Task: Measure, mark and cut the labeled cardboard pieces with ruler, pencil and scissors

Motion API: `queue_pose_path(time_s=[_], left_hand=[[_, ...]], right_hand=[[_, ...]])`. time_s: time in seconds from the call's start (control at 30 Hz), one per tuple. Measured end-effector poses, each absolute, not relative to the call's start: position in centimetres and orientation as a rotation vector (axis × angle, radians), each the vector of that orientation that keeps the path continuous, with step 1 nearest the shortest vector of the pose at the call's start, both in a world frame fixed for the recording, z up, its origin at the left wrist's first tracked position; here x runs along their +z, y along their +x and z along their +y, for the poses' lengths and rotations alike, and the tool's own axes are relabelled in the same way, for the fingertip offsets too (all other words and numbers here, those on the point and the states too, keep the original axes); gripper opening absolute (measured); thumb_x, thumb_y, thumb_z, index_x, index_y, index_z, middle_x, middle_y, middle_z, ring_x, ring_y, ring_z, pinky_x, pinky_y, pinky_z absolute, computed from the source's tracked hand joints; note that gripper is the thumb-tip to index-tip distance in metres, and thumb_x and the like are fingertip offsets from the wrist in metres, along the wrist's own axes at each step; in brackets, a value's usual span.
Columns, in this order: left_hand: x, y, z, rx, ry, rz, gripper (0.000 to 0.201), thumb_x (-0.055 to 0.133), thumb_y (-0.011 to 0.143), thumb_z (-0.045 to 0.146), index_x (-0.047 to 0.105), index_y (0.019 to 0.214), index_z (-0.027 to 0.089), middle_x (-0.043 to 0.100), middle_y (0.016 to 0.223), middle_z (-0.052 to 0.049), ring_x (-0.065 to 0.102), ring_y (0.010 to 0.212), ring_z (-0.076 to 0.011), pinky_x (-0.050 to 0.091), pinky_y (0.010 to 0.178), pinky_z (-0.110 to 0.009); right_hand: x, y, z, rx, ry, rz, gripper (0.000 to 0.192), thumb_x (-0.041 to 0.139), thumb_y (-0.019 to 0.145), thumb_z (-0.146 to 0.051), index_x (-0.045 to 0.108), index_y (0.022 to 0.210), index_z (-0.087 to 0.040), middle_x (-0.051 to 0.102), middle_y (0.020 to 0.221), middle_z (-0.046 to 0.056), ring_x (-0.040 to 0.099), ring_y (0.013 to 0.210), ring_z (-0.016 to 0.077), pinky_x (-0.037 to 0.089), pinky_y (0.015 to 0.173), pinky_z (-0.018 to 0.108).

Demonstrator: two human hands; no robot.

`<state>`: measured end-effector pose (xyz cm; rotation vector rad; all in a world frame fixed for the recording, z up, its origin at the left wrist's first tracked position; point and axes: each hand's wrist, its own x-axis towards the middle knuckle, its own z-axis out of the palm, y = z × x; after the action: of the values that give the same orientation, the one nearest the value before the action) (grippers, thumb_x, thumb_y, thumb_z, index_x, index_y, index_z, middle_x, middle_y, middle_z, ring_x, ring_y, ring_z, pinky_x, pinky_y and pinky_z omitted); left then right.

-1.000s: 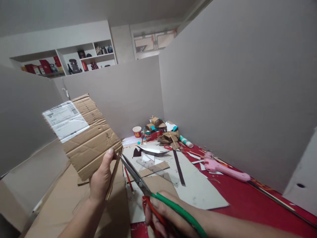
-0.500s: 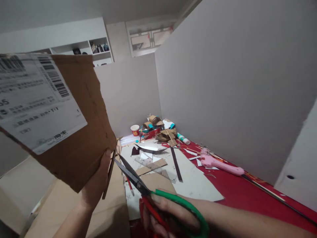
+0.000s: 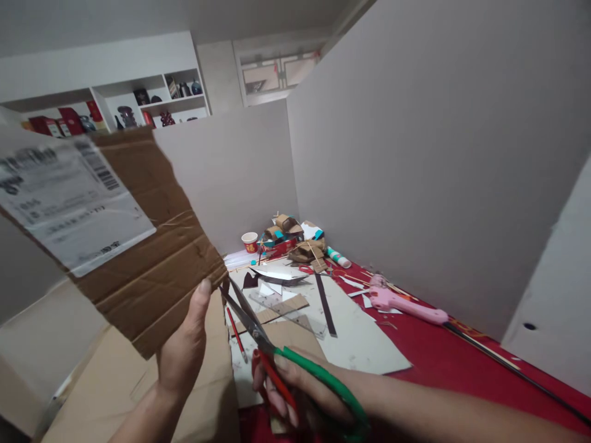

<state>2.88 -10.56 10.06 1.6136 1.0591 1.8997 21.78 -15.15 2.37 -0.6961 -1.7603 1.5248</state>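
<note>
My left hand (image 3: 187, 335) grips a brown cardboard piece (image 3: 170, 246) by its lower right side, thumb on the front face. A white printed label (image 3: 92, 215) with barcodes covers much of that piece, and its edges look rough. In my right hand (image 3: 295, 384) are scissors (image 3: 253, 329) with one green and one red handle. Their blades are parted, with the tips at the right corner of the cardboard. Whether the blades have bitten into it I cannot tell.
On the red table (image 3: 443, 375) lies a white board (image 3: 360, 338) with paper scraps, a clear ruler and a red pencil (image 3: 237, 332). A pink glue gun (image 3: 406, 303) lies at right. Behind stand a paper cup (image 3: 250, 242) and a cardboard model (image 3: 289, 227). Grey partitions enclose the table.
The cardboard has tilted and dropped slightly, showing more creases, and its right corner has come to the scissor tips. The scissors' blades have opened wider.
</note>
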Motion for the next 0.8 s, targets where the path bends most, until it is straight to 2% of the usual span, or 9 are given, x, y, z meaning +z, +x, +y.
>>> queue_pose_path(time_s=[0.07, 0.27, 0.43, 0.6, 0.7, 0.8], left_hand=[[10.0, 3.2, -10.8, 1.868, 1.563, 1.021, 0.042, 0.074, 0.08, 0.037, 0.068, 0.12, 0.028, 0.068, 0.127, 0.001, 0.043, 0.139, -0.029, 0.024, 0.121, -0.047], [8.6, 4.0, -9.9, 1.8, 1.371, 0.907, 0.039, 0.074, 0.08, 0.037, 0.07, 0.118, 0.027, 0.074, 0.114, 0.0, 0.054, 0.129, -0.0285, 0.04, 0.112, -0.045], [8.4, 4.2, -9.9, 1.719, 1.261, 1.111, 0.039, 0.076, 0.074, 0.049, 0.076, 0.102, 0.022, 0.078, 0.098, -0.004, 0.066, 0.112, -0.0307, 0.047, 0.103, -0.044], [9.7, 5.6, -11.3, 1.697, 1.113, 1.111, 0.037, 0.079, 0.067, 0.05, 0.078, 0.087, 0.019, 0.078, 0.086, -0.005, 0.071, 0.096, -0.0275, 0.054, 0.09, -0.039], [10.0, 6.3, -11.8, 1.632, 1.035, 1.11, 0.036, 0.081, 0.065, 0.049, 0.079, 0.081, 0.016, 0.076, 0.075, -0.006, 0.072, 0.08, -0.0264, 0.057, 0.076, -0.037], [9.8, 6.5, -11.8, 1.619, 1.034, 1.08, 0.037, 0.081, 0.064, 0.049, 0.078, 0.076, 0.015, 0.075, 0.073, -0.007, 0.071, 0.072, -0.0233, 0.057, 0.072, -0.035]], right_hand=[[2.5, 21.7, -15.1, 1.426, -0.736, -1.832, 0.081, 0.032, 0.079, -0.089, 0.054, 0.098, -0.014, 0.053, 0.067, 0.0, 0.05, 0.052, 0.0098, 0.041, 0.048, 0.02], [3.0, 21.1, -15.4, 1.31, -0.843, -1.861, 0.078, 0.028, 0.073, -0.094, 0.045, 0.082, -0.018, 0.05, 0.061, -0.002, 0.047, 0.048, 0.0085, 0.039, 0.044, 0.019], [2.4, 21.0, -15.4, 1.273, -0.878, -1.783, 0.078, 0.027, 0.075, -0.093, 0.046, 0.084, -0.018, 0.052, 0.066, -0.001, 0.047, 0.05, 0.0083, 0.039, 0.046, 0.019], [2.6, 21.3, -15.3, 1.277, -0.89, -1.794, 0.078, 0.03, 0.075, -0.093, 0.048, 0.087, -0.018, 0.052, 0.065, -0.002, 0.047, 0.05, 0.0091, 0.042, 0.049, 0.022], [3.2, 21.4, -15.4, 1.286, -0.955, -1.75, 0.081, 0.029, 0.072, -0.095, 0.048, 0.082, -0.017, 0.051, 0.063, -0.001, 0.046, 0.05, 0.0088, 0.041, 0.05, 0.022], [3.3, 21.5, -15.4, 1.278, -0.971, -1.735, 0.08, 0.027, 0.072, -0.095, 0.046, 0.078, -0.018, 0.05, 0.062, -0.001, 0.046, 0.051, 0.0092, 0.04, 0.05, 0.022]])
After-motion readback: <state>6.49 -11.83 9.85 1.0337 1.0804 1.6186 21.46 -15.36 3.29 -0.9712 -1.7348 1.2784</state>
